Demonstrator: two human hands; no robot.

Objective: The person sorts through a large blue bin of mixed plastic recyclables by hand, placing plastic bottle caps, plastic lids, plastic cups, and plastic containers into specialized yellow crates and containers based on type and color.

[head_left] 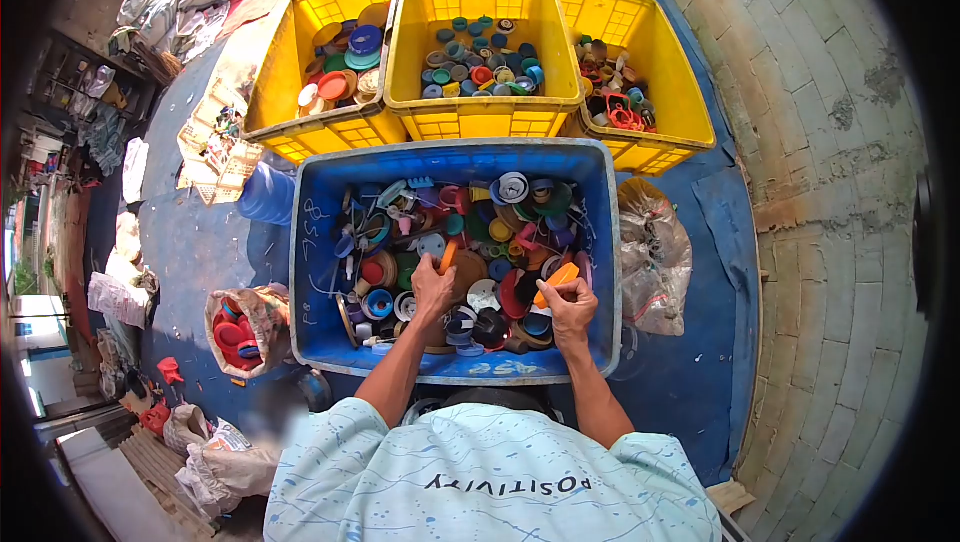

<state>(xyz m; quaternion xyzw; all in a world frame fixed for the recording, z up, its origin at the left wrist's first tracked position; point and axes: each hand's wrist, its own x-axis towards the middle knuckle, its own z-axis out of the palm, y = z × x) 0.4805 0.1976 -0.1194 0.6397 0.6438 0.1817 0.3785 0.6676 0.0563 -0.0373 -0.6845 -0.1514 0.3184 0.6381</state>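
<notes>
A large blue bin (456, 370) full of mixed plastic caps and lids lies in front of me. Over its middle, my left hand (433, 289) is closed on a small orange piece (449, 257). My right hand (569, 312), above the right part of the same bin, pinches a longer orange piece (558, 284) that tilts up to the right. The two hands are apart. Beneath them are a brown round lid (467, 272), white lids and a black piece, partly covered by one another.
Behind the blue bin stand three yellow crates, left (262, 92), middle (483, 117) and right (690, 122), holding caps and lids. A sack of red pieces (272, 314) sits at the left, a clear plastic bag (655, 272) at the right. A brick surface (830, 192) lies far right.
</notes>
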